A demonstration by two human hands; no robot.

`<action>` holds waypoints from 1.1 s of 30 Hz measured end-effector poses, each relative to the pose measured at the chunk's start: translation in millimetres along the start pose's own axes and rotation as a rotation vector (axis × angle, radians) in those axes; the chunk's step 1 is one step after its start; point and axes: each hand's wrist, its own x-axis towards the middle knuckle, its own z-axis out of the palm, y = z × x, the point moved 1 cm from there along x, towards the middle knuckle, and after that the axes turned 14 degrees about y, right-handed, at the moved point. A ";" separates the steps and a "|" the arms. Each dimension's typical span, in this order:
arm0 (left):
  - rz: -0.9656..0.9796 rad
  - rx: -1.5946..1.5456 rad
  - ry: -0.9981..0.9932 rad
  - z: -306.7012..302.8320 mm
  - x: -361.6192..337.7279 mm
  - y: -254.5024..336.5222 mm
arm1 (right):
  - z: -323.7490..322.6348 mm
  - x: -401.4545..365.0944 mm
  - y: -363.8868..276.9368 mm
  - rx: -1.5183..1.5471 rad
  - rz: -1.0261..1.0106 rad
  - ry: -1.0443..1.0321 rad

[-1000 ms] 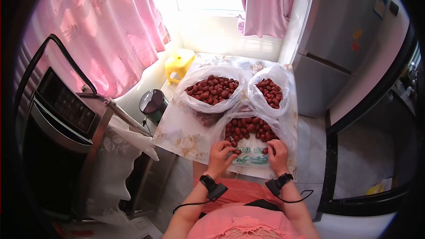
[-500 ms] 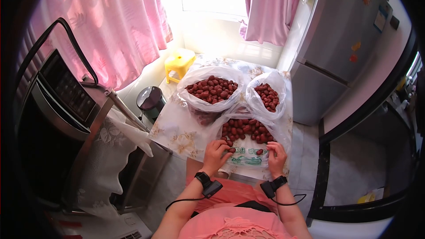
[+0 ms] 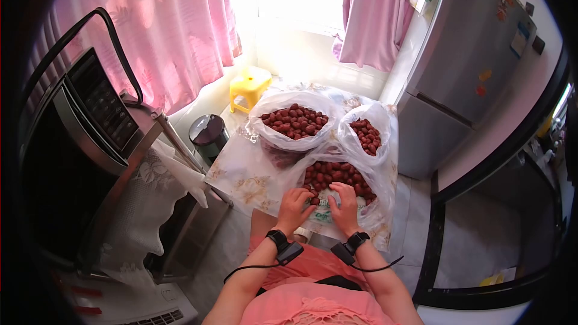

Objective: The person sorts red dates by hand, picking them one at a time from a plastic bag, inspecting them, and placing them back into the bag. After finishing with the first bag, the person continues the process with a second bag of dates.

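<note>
Wrinkled red dates (image 3: 337, 173) lie in the nearest clear plastic bag (image 3: 380, 207), which is spread open on the table and has green print on its inner face. At the bag's near left edge, my left hand (image 3: 292, 209) is closed around a red date (image 3: 315, 201) between thumb and fingertips. My right hand (image 3: 344, 209) is over the middle of the same bag, just short of the pile. Its fingers are curved, with the thumb apart, and I see nothing between them. Both wrists wear black straps with small boxes and cables.
Behind stand a large bag of dates (image 3: 289, 143) and a smaller bag of dates (image 3: 365, 135). They share a flower-patterned tablecloth (image 3: 241, 183). A bin (image 3: 208, 135) and yellow stool (image 3: 250, 84) are left of the table; a grey fridge (image 3: 448, 78) is at right.
My right hand has moved left from the bag's right side to its middle, near the pile. A date that lay by its fingers is no longer visible there. My left hand has barely moved.
</note>
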 end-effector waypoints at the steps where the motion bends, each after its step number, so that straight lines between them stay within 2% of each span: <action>1: 0.002 0.002 0.007 -0.3 1.1 0.2 | 7.0 2.6 -2.1 0.003 -0.007 -0.001; 4: -0.043 -0.019 -0.005 0.0 -1.7 -0.7 | 23.4 3.1 -0.4 -0.081 -0.078 -0.081; 7: -0.155 -0.094 0.069 -2.0 2.2 -0.5 | 30.0 -8.1 6.2 -0.154 -0.120 -0.102; 9: -0.100 0.261 0.164 -10.8 5.9 4.2 | 29.5 -9.0 8.3 -0.166 -0.111 -0.112; 13: -0.118 0.260 0.158 -9.5 10.0 -7.1 | 26.8 -10.5 5.6 -0.157 -0.097 -0.097; 15: -0.218 0.150 0.202 -5.7 13.5 -5.7 | 26.4 -9.5 5.8 -0.146 -0.097 -0.097; 18: -0.291 0.148 0.201 0.8 10.3 -7.3 | 25.6 -10.6 2.6 -0.133 -0.145 -0.124; 25: -0.304 0.119 0.236 1.7 6.2 -9.0 | 24.7 -6.6 -4.2 -0.106 -0.167 -0.209; 28: -0.369 0.042 0.288 -2.6 3.9 -7.2 | 26.8 -8.1 -1.4 -0.100 -0.142 -0.203; 30: -0.298 -0.042 0.396 -9.8 0.5 -6.4 | 27.0 -9.2 -0.5 -0.089 -0.125 -0.193; 33: -0.310 0.079 0.338 -36.7 -46.8 -14.1 | 26.3 -9.9 -1.2 -0.074 -0.121 -0.158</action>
